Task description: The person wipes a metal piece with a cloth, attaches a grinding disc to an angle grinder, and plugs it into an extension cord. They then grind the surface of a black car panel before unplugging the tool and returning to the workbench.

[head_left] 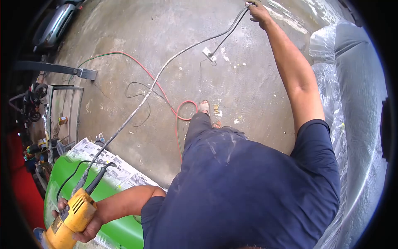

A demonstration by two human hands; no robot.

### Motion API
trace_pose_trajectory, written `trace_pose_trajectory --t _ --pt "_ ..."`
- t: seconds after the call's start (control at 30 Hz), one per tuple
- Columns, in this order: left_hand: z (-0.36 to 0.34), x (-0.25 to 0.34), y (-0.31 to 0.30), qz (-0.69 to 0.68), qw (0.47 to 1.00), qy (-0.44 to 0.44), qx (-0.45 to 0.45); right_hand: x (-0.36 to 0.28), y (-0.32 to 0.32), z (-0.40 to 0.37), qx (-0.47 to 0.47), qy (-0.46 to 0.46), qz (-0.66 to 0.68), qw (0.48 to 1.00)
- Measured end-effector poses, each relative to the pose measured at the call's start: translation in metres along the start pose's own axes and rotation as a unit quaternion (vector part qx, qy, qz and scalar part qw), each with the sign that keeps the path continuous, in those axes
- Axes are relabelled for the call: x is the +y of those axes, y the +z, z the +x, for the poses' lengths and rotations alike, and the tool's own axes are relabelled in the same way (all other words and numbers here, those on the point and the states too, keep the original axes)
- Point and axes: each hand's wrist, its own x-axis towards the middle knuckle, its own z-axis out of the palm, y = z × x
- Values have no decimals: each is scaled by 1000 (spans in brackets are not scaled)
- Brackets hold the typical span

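Observation:
At lower left my left hand (89, 228) is wrapped around the body of a yellow corded power tool (74, 213); the tool's far end is cut off by the dark view edge. A black cord loops out of its back end, and beside it runs a long, dirty grey cable (145, 97). This cable rises across the view to my right hand (259, 13), which is raised at the top with its fingers closed on it. From there a darker length drops to a white socket box (209, 54) on the floor. Under my left forearm lies a glossy green panel (124, 230).
Newspaper (124, 172) lies along the green panel's edge. A red hose (151, 74) loops on the concrete floor near my feet (204, 106). Clear plastic sheeting (352, 103) covers something large on the right. A metal frame (66, 87), motorcycle (34, 101) and car (58, 25) stand left.

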Motion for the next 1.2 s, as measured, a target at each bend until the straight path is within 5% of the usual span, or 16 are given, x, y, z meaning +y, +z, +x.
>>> trace_pose_trajectory --t 0.13,0.17,0.2,0.43,0.53,0.67,0.77,0.83,0.93,1.07,1.17,1.2 --pt "-5 -48 57 -52 998 -22 -38 -29 -14 63 33 11 -14 999" --pt "-6 -66 66 -39 999 -13 -16 -7 -14 104 86 -154 -25 984" --pt "-7 -83 80 -27 1000 -5 5 -18 -18 118 92 -156 -28 983" --pt "3 -210 207 -17 1000 -16 -7 -42 -37 236 125 -101 -69 985" --pt "1 -245 254 -35 998 -48 -26 -41 -31 281 62 12 -51 997" --pt "-2 -285 293 -49 992 -106 -36 -47 3 332 84 -31 -37 995" --pt "-21 -296 336 31 996 -78 5 -44 39 406 35 -32 -62 997" --pt "-25 -298 349 -2 991 -125 -51 -45 66 457 -9 -25 -53 998" --pt "-46 -298 383 46 996 -68 30 -41 114 546 -118 11 -60 991" --pt "-58 -294 468 105 983 -147 23 -19 182 702 -194 50 -22 979" --pt "-57 -300 529 127 978 -164 8 -48 212 794 -211 -13 24 977" --pt "-34 -334 558 129 974 -186 -6 -40 234 875 -232 23 6 972"
